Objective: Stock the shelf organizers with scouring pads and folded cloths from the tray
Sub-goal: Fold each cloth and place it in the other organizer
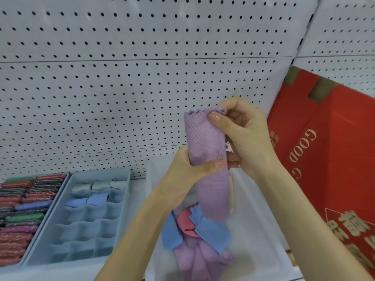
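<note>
White tray (263,230) lies nearest me, holding loose blue, pink and lilac cloths (203,230); above it my left hand (188,169) grips the folded lilac cloth (207,142) at mid-length, thumb across its front; my right hand (243,134) pinches its top edge; to the left, the divided organizer (87,226) holds folded cloths in its far cells; scouring pads (24,209) lie packed just left of it.

Left hand (190,165) and right hand (243,134), both bare. Each continues into a bare forearm, the left forearm (138,230) and the right forearm (304,209), uncovered as far as the lower edge of the view. Fingers (231,105) are slender. The right thumbnail (214,116) and the left thumbnail (220,163) are rounded, of moderate length, and carry a pale, glossy polish that catches the light.
</note>
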